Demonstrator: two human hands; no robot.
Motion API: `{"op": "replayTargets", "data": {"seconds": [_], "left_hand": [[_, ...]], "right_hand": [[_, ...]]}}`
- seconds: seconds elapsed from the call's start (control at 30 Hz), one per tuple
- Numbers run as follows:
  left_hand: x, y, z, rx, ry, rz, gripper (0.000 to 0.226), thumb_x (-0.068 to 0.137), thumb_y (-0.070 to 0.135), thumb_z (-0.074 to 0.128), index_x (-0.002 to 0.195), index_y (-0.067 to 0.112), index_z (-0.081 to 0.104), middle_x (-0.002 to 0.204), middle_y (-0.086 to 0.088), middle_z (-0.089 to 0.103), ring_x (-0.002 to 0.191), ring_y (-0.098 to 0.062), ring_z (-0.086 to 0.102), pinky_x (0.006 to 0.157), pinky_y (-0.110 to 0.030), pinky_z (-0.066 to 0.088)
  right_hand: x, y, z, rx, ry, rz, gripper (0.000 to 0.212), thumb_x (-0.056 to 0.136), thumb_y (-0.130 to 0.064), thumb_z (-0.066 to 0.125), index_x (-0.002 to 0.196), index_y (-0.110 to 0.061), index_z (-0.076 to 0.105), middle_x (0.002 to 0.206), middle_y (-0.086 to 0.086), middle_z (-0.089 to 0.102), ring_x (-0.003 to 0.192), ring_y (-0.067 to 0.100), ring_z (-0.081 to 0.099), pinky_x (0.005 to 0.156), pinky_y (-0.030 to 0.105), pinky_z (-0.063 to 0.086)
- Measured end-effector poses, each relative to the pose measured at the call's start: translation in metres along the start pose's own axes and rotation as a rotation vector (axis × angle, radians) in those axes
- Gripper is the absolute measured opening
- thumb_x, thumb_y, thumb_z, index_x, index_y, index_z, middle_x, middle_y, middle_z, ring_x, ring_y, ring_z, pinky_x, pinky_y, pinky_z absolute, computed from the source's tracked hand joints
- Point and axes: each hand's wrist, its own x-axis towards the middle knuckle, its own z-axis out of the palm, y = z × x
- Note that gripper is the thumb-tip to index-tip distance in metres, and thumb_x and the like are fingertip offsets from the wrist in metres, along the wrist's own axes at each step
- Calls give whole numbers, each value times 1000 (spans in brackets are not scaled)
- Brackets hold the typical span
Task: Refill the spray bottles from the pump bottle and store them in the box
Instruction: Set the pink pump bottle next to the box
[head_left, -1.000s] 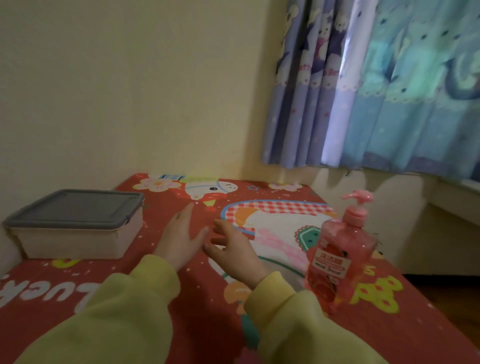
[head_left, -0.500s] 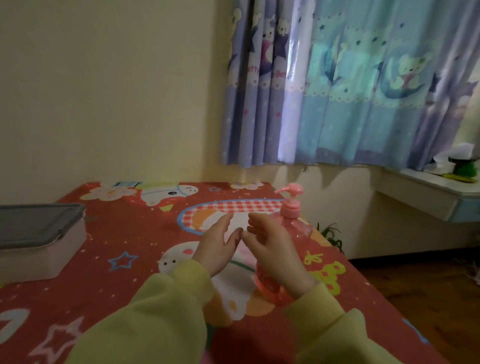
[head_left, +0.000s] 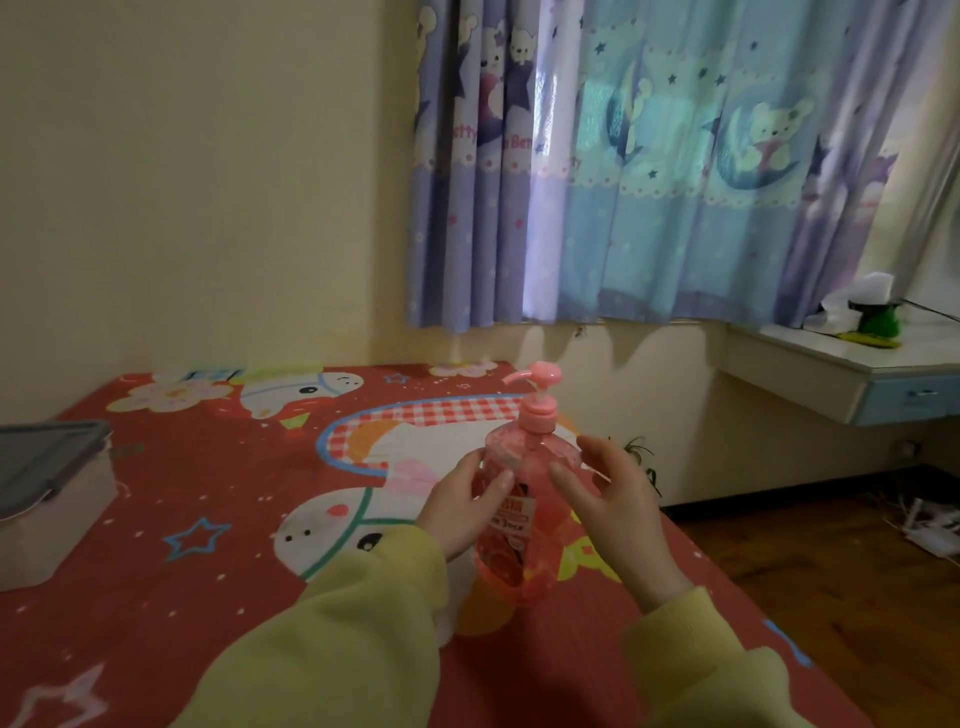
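A pink pump bottle (head_left: 525, 453) stands upright on the red cartoon-print cover (head_left: 197, 467), near its right edge. My left hand (head_left: 457, 514) grips the bottle's left side, thumb across the label. My right hand (head_left: 618, 509) is held against the bottle's right side with relaxed, slightly curved fingers, and its thumb tip touches the bottle. The storage box (head_left: 52, 514), beige with a grey lid that is closed, sits at the far left, partly cut off by the frame. No spray bottle is in view.
A wall runs behind the cover, and blue-purple curtains (head_left: 649, 182) hang at the back right. A white desk with a blue drawer (head_left: 852, 384) stands to the right, with a green object on it. Right of the cover lies wooden floor (head_left: 831, 571) with cables.
The view has swung right, so the box has slid to the left edge. Both hands have moved from the bare cover to the pump bottle; my left hand has taken hold of it.
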Motion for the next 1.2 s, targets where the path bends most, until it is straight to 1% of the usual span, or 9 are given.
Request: {"op": "replayTargets", "data": {"seconds": [0.17, 0.37, 0.47, 0.53, 0.6, 0.77, 0.93, 1.1, 1.2], "left_hand": [[1, -6, -1, -20, -21, -31, 41, 90, 31, 54, 129, 20, 46, 121, -1, 57, 115, -16, 52, 99, -34, 45], [2, -12, 1, -24, 11, -45, 44, 86, 24, 61, 128, 20, 46, 113, -1, 59, 110, -17, 54, 91, -34, 50], [-2, -13, 1, -37, 75, -37, 42, 84, 25, 63, 123, 19, 50, 107, -1, 61, 101, -16, 56, 83, -30, 50], [-5, -14, -2, -62, 105, -37, 40, 83, 27, 64, 121, 20, 52, 107, -2, 63, 100, -16, 58, 84, -31, 51], [-8, -13, -8, -65, 130, -21, 34, 82, 28, 66, 114, 24, 54, 106, -1, 64, 100, -16, 59, 86, -33, 52], [-16, -11, -37, -63, 211, 39, 20, 81, 26, 68, 91, 37, 54, 95, 8, 66, 91, -11, 60, 77, -26, 52], [-28, -17, -75, -46, 317, 34, 23, 77, 29, 72, 91, 38, 56, 92, 7, 67, 90, -16, 64, 81, -38, 55], [-54, -24, -125, -25, 434, 12, 23, 76, 23, 73, 92, 30, 59, 92, 1, 68, 90, -20, 66, 80, -37, 54], [-76, -28, -160, -17, 526, 11, 26, 76, 19, 73, 92, 28, 54, 91, 3, 63, 88, -17, 61, 78, -33, 50]], "right_hand": [[-6, 11, 4, 90, -105, 126, 54, 79, -33, 71, 126, -19, 47, 113, -10, 54, 105, 8, 53, 79, 19, 46], [-16, 20, 17, 165, -180, 200, 54, 78, -26, 73, 124, -24, 46, 112, -12, 53, 112, 10, 48, 94, 32, 47], [-14, 16, 18, 199, -196, 201, 58, 79, -25, 72, 131, -18, 46, 124, -6, 54, 119, 12, 48, 100, 38, 46], [-12, 13, 18, 219, -211, 174, 53, 80, -22, 71, 127, -22, 47, 116, -13, 55, 111, 7, 50, 95, 33, 47], [-11, 6, 20, 240, -240, 162, 46, 81, -19, 70, 119, -28, 46, 106, -20, 53, 105, 4, 50, 92, 30, 47], [-5, -12, 39, 265, -274, 112, 61, 81, -21, 70, 135, -19, 43, 118, -9, 53, 118, 16, 50, 100, 42, 46], [-3, -36, 66, 339, -366, 47, 41, 84, -16, 67, 112, -37, 45, 103, -24, 53, 101, 1, 51, 80, 18, 49], [-8, -70, 109, 417, -479, 18, 40, 85, -15, 66, 115, -33, 48, 104, -15, 60, 97, 1, 57, 72, 21, 55], [-15, -93, 144, 420, -538, -13, 44, 83, -19, 68, 123, -27, 50, 110, -10, 62, 106, 9, 58, 81, 26, 54]]}}
